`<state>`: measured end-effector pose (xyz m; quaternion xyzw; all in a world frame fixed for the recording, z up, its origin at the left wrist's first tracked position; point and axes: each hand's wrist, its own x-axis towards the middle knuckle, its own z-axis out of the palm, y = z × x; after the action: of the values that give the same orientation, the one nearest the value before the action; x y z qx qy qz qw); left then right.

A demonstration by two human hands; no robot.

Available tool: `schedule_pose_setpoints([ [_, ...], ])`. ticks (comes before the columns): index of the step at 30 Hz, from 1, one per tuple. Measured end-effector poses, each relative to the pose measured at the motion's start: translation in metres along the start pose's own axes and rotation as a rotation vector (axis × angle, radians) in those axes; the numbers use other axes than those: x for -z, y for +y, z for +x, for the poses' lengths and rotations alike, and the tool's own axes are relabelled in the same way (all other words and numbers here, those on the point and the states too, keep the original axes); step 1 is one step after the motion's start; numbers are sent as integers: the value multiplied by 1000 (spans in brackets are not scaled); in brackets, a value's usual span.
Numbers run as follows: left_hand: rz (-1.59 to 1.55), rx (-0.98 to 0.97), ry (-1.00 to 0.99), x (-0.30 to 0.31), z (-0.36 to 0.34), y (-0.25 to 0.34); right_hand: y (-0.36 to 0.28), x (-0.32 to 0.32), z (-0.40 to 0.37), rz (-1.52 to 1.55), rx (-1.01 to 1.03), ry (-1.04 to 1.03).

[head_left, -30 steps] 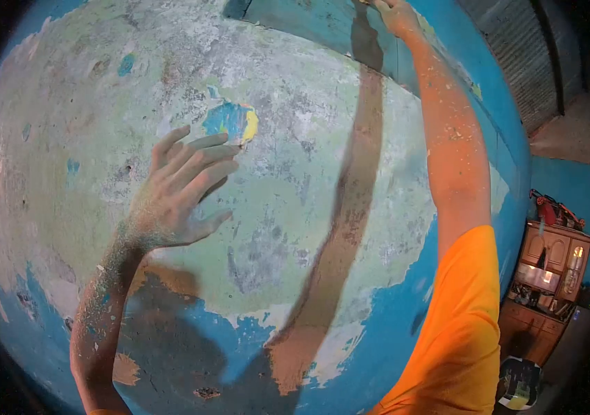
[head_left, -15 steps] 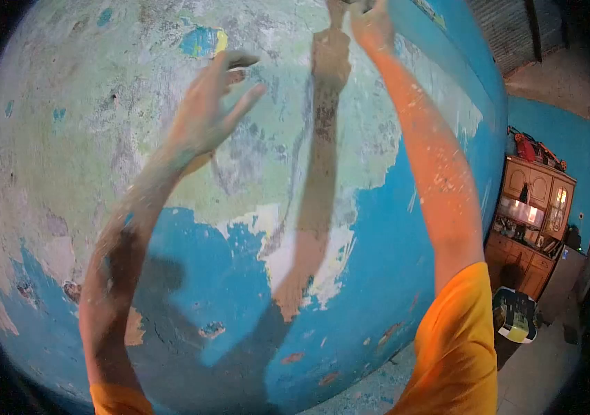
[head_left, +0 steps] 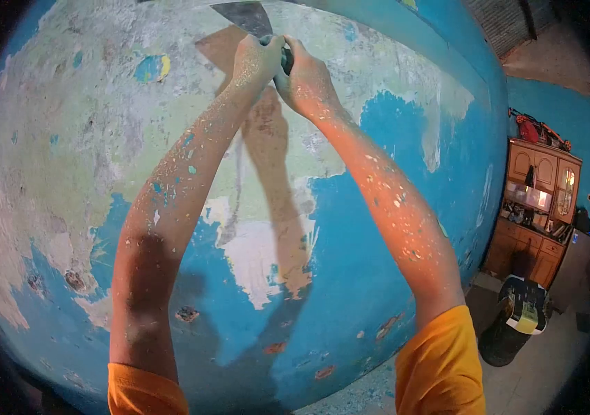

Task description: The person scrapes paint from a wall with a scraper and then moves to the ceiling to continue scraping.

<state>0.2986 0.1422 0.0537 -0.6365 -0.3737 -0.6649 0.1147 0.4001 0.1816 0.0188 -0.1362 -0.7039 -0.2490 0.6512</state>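
Both my hands are closed around the dark handle of a scraper (head_left: 245, 16) with a wide metal blade, raised high against the wall. My left hand (head_left: 257, 63) grips it near the blade, and my right hand (head_left: 303, 79) wraps the handle beside it. The blade points up and left, over a wall (head_left: 136, 131) where blue paint has come off in ragged patches, baring pale green and white layers. Blue paint (head_left: 371, 235) still covers the lower right part. Paint flecks cling to both forearms.
On the right stands a wooden cabinet (head_left: 533, 214) with a red and orange object (head_left: 537, 131) on top. A black bin (head_left: 509, 332) stands on the floor in front of it. Paint debris (head_left: 357, 401) lies along the foot of the wall.
My left hand has gone from open and apart to gripping the scraper alongside my right. The right hand now appears lower and further left, and the blade has come into view.
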Motion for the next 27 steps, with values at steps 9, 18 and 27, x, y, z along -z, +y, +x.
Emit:
schedule_pose_setpoints([
  [9, -99, -27, 177, -123, -1, 57, 79, 82, -16, -194, 54, 103],
  [18, -349, 26, 50, -204, 43, 49, 174, 127, -7, -137, -1, -17],
  [27, 196, -592, -1, -248, 79, 10, 264, 96, 60, -204, -195, 247],
])
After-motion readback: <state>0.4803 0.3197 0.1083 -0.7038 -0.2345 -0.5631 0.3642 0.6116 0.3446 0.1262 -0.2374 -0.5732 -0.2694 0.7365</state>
